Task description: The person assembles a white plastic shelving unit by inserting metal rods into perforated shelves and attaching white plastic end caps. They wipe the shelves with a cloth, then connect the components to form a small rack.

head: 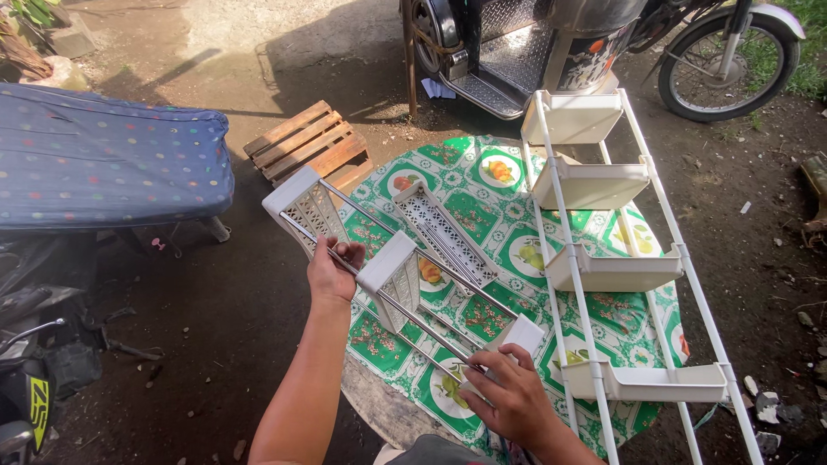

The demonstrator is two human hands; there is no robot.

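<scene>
Gripping the half-built white shelf rack (398,277) at both ends: our left hand (334,269) is closed around its metal rods beside the middle lattice panel, our right hand (510,393) is clamped on the near end panel, and the rack is held tilted above the round table (379,412) with the green fruit-print cloth (482,185); our fingers hide the joints, so we can't tell if the rods are seated. A loose lattice panel (444,231) lies on the cloth under it, and the taller rack of four empty white trays (616,258) leans across the table's right side, bottom cut off. Wooden pallet (310,144), spotted blue mattress (103,159) and a motorcycle sidecar (517,43) sit around.
</scene>
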